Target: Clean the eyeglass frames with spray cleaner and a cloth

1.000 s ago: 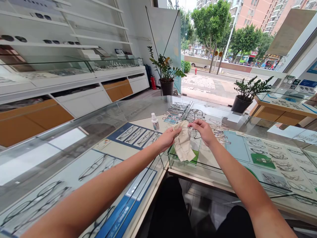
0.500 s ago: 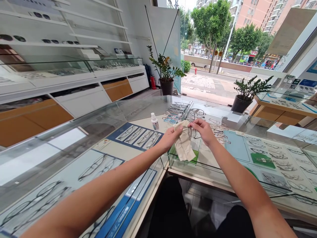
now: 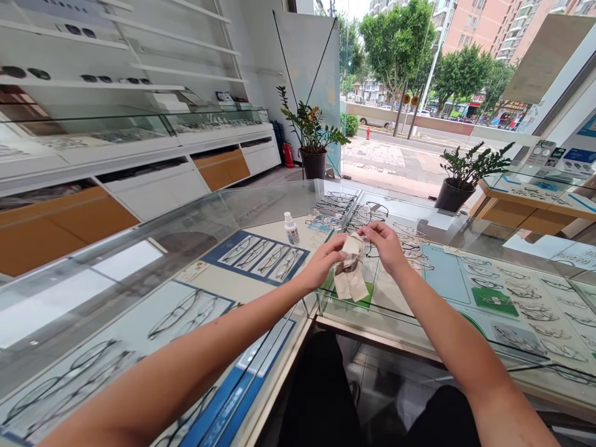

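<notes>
A beige cleaning cloth [image 3: 351, 279] hangs from my left hand [image 3: 327, 257], whose fingers are closed on it. My right hand [image 3: 382, 243] pinches a pair of thin-framed eyeglasses [image 3: 370, 249] just right of the cloth. One lens is covered by the cloth, so most of the frame is hidden. Both hands are held close together above the glass counter. Left of them, a small white bottle [image 3: 291, 230] with a printed label stands upright on the glass.
Rows of eyeglasses [image 3: 528, 292] lie inside the glass display counter [image 3: 261, 202]. Several more pairs lie behind my hands. Potted plants [image 3: 313, 162] stand by the entrance. At the left runs a long white display cabinet [image 3: 158, 189]. My dark-clothed legs are below the counter edge.
My left hand has shifted slightly down, and the cloth has folded over the lens that showed before. My right hand stays nearly in place with the eyeglasses.
</notes>
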A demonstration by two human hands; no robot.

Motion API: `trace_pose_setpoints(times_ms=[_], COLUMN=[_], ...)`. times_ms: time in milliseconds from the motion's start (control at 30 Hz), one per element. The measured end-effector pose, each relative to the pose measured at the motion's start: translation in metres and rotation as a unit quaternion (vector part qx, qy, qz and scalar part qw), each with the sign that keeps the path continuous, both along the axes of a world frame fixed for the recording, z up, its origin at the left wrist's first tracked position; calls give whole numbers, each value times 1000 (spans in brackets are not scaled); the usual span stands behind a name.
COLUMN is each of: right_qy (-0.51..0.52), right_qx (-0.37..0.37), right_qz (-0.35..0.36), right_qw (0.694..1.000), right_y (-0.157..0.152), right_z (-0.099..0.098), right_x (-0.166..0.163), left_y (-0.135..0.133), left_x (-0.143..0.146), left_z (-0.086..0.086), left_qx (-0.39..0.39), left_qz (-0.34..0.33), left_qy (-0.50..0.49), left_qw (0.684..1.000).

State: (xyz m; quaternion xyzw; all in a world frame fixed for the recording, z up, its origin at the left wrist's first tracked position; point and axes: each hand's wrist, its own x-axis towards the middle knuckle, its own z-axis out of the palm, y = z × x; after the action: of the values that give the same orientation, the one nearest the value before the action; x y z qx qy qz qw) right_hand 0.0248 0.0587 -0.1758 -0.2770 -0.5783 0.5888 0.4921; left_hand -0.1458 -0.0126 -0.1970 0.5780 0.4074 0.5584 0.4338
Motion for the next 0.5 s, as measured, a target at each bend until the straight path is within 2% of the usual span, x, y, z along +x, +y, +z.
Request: trace_pose_setpoints(times_ms=[133, 300, 400, 500], right_qy=[9, 15, 14, 7], right_qx=[-9, -21, -23, -17], right_qz=[25, 54, 69, 70], right_qw=[1000, 998, 997, 997], right_y=[-5, -11, -14, -16], right_z=[0, -2, -3, -3], right_x=[-2, -7, -9, -10], left_y=[-7, -15, -13, -9], left_x=[8, 16, 17, 16], left_z=[5, 4, 2, 0], left_qx=[59, 64, 34, -57], left_qz=[58, 113, 120, 91], left_qy=[63, 68, 5, -38], left_qw=[995, 989, 992, 993])
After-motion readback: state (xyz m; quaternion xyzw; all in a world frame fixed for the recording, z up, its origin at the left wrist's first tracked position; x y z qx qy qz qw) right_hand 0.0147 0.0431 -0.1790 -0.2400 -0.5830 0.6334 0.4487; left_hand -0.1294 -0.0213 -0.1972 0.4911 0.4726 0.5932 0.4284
